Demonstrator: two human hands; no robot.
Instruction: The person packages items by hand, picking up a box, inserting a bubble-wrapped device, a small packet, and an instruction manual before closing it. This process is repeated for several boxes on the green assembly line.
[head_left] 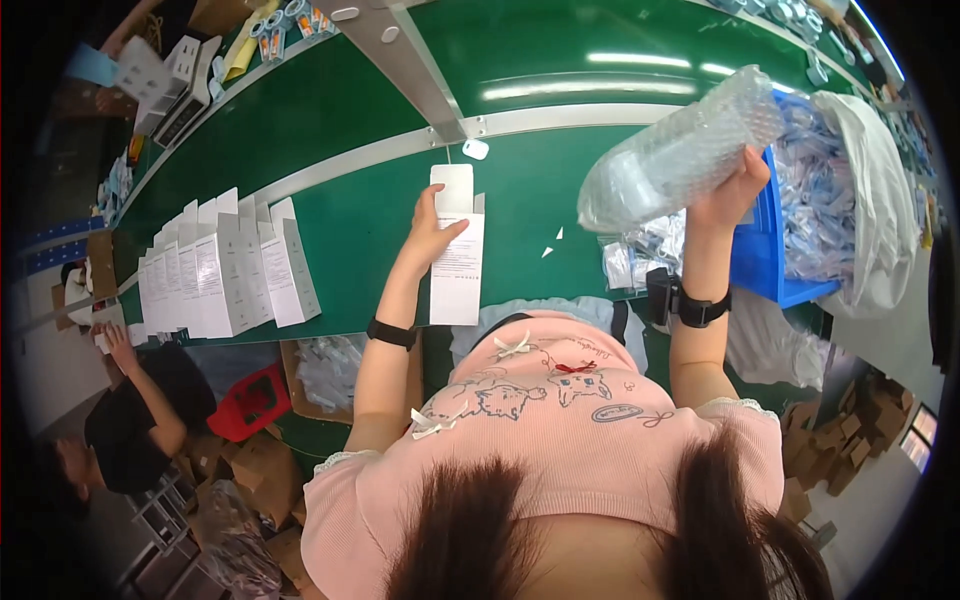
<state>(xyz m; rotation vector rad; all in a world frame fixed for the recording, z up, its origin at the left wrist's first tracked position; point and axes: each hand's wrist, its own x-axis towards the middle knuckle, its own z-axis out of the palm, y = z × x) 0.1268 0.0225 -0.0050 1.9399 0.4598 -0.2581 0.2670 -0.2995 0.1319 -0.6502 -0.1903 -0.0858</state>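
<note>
- My left hand [430, 238] grasps a white box [456, 285], thumb across its printed face and fingers along its left side near the top flap.
- That box is right in front of me at the near edge of the green table [370, 235]; its flaps are open at the far end.
- My right hand [735, 195] grips a bubble-wrap bundle [655, 165] by its right end, holding it up off the table, tilted, with its lower end toward the left. Something pale shows through the wrap, too blurred for me to tell what.
- A row of white boxes [207, 285] stands to my left, close together, with printed faces like the one in my grasp.
- Just beyond my box lies a small white piece [476, 149], and two white scraps [553, 243] lie between my hands.
- Below the bundle, near my right forearm, sit some clear plastic packets [625, 262].
- To the right of my right hand is a blue bin [757, 255] full of small plastic bags [815, 180], with a white sack [868, 190] beside it.
- Each wrist wears a black strap [391, 333].
- Far left, a co-worker's hand [122, 347] is raised near the table's end; I cannot tell what it touches.
</note>
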